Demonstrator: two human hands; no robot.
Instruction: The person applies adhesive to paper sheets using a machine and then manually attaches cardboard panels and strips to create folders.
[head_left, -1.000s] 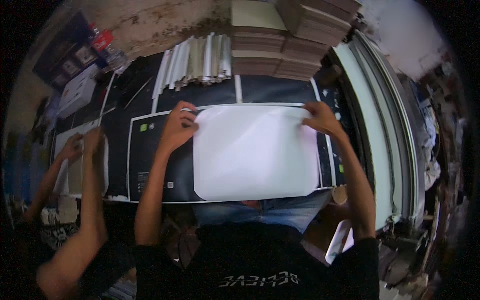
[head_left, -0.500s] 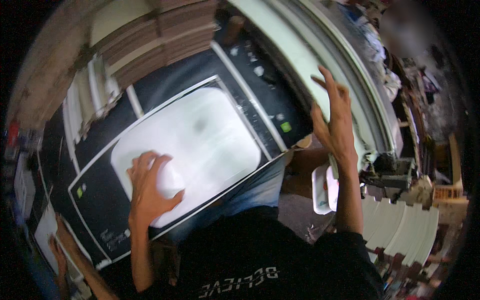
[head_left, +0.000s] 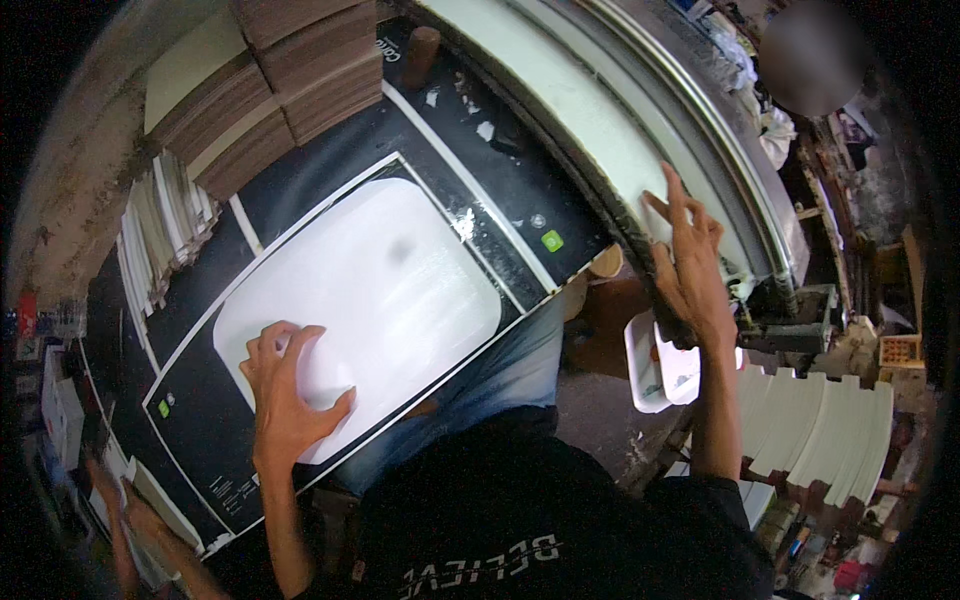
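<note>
A white rounded-corner sheet [head_left: 400,300] lies on the black, white-lined work surface [head_left: 310,190] in front of me. My left hand [head_left: 290,390] is at the sheet's lower left, fingers curled and thumb spread apart. White shading shows between thumb and fingers; I cannot tell whether the sheet bends there. My right hand [head_left: 690,265] is held out at the right with fingers extended, over the near end of a long pale machine bed [head_left: 590,110]. Nothing shows in its fingers, and whether it touches the bed is unclear.
Tall stacks of brown board [head_left: 320,70] stand at the back left, beside a pile of pale strips [head_left: 165,230]. White trays [head_left: 650,370] sit below my right forearm. Another person's hands [head_left: 140,510] work at the lower left. Pale curved panels [head_left: 820,430] lie at lower right.
My right hand has come slightly down and to the right. My left hand stays on the sheet, where the white bulge beneath it looks flatter. The view has turned a little.
</note>
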